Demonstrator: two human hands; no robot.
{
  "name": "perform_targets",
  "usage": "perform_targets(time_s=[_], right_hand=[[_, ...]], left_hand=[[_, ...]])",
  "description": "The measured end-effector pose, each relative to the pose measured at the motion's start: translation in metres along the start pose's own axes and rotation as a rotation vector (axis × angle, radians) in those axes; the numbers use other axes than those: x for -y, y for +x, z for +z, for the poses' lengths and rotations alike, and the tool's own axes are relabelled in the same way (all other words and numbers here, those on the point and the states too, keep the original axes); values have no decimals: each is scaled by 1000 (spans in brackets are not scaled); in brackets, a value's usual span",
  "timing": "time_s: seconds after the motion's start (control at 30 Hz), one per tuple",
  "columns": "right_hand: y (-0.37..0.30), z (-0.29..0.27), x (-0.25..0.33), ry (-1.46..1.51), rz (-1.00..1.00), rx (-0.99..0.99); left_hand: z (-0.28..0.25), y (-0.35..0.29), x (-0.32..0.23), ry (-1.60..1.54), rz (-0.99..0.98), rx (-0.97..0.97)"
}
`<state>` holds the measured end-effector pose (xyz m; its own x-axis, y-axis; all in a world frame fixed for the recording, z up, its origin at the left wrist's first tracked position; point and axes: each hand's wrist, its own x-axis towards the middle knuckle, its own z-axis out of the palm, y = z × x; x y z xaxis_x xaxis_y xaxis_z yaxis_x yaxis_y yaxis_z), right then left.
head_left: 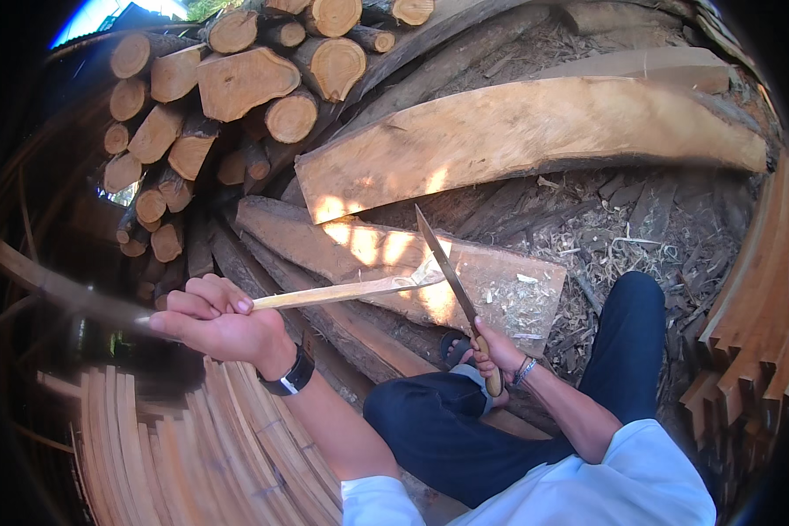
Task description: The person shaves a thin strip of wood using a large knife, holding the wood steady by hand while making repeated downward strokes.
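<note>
My left hand (223,323) is closed around the end of a slim, pale wooden stick (337,293), which widens into a carved, spoon-like head. That far end lies over a thick wooden slab (535,285) strewn with shavings. In my right hand (500,349) is the wooden handle of a long knife (445,261). Its dark blade slants up and to the left, beside or across the carved head; whether the edge touches the wood I cannot tell.
Cut logs (329,66) are stacked at the far left. A large curved plank (535,127) lies beyond the slab. Wood shavings (631,245) cover the ground at right. Thin boards stand in stacks at lower left (210,438) and far right (754,324). My bent legs (622,351) are close by.
</note>
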<state>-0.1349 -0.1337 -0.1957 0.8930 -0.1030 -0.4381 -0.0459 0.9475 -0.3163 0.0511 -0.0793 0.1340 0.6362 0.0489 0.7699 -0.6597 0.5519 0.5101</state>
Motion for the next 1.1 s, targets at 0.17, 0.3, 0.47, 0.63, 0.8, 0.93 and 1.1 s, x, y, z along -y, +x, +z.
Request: perform_targets(time_s=[0.17,0.3,0.47,0.63,0.8,0.93,1.1], right_hand=[[-13,14,11,-452,-300,-74],[-25,41,10,-914,-697,-142],[22,-25,-36,-1129,-556,-398],[21,-15,-39,-1110,-479,-413],[11,0,-44,-1186,-560,-519],[20,-17,-35,-716,-232,-223],[14,-11,-24,-184,12,-33]], left_hand=[[-1,3,1,-16,21,11],[1,-1,-1,3,14,22],[5,-3,-4,3,8,26],[2,4,1,17,2,10],[0,0,-4,23,14,26],[0,3,-1,2,-12,34],[-5,8,2,10,-26,20]])
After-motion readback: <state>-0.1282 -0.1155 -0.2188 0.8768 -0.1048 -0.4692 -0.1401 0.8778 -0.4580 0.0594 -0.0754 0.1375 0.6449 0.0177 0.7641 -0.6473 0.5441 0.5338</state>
